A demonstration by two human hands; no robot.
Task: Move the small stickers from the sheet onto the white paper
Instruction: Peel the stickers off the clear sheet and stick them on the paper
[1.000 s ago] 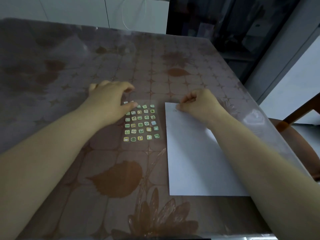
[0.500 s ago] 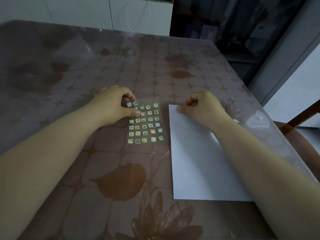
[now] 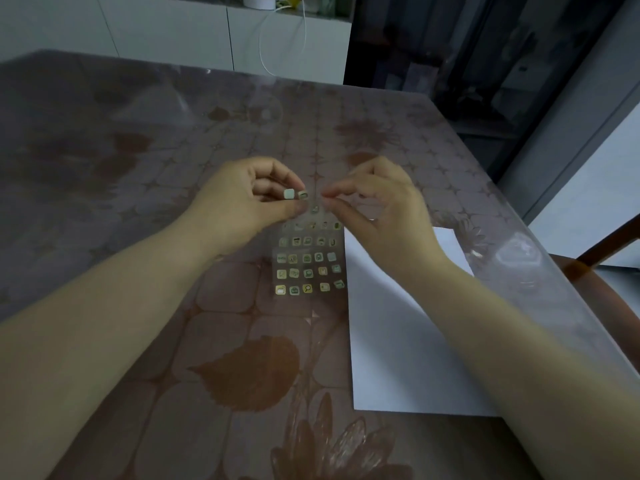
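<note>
A clear sticker sheet (image 3: pixel 308 258) with several small square stickers lies on the table, its far end lifted. My left hand (image 3: pixel 239 209) pinches that raised end between thumb and forefinger, with two stickers showing at the fingertips. My right hand (image 3: pixel 384 209) comes in from the right, its thumb and forefinger pinched together at the sheet's upper right edge. I cannot tell whether they hold a sticker or the film. The white paper (image 3: pixel 398 341) lies flat just right of the sheet, partly under my right forearm.
The table (image 3: pixel 138 168) has a glossy brown leaf-patterned cover. A wooden chair (image 3: pixel 588 268) stands at the table's right edge. White cabinets (image 3: pixel 173 36) with a hanging white cable (image 3: pixel 304 32) stand behind the table.
My right hand has left the paper's top corner and moved left to the sheet. My left hand has lifted the sheet's far end off the table.
</note>
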